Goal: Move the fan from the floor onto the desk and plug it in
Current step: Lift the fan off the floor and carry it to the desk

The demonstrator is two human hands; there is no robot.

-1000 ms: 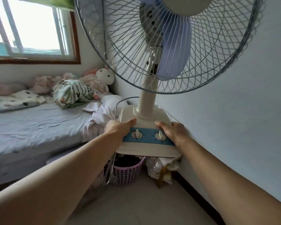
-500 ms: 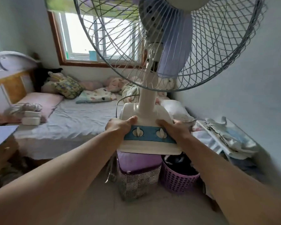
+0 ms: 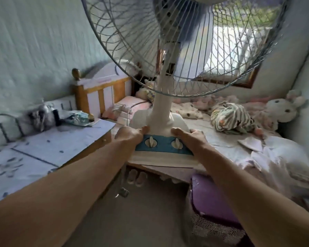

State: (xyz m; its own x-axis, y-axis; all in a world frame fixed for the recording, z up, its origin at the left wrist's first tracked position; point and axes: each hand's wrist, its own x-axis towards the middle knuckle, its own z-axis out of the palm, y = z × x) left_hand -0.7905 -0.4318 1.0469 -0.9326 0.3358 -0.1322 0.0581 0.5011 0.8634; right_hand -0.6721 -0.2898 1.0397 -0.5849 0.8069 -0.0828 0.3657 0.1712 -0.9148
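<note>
I hold a white table fan in the air in front of me, upright, above the floor. It has a wire cage, blue blades and a blue panel with two knobs on its base. My left hand grips the left side of the base and my right hand grips the right side. The fan's grey cord loops behind the base; its plug hangs near the floor. The desk with a pale patterned cover lies to the left, its corner close to the fan's base.
A bed with pillows, a striped bundle and a plush rabbit lies behind the fan. Clutter sits at the desk's back. A purple-lidded basket stands on the floor at the right, slippers under the bed's edge.
My view has swung left with the fan held in both hands. The desk has come into sight on the left, and the window has shifted to the right behind the fan's cage.
</note>
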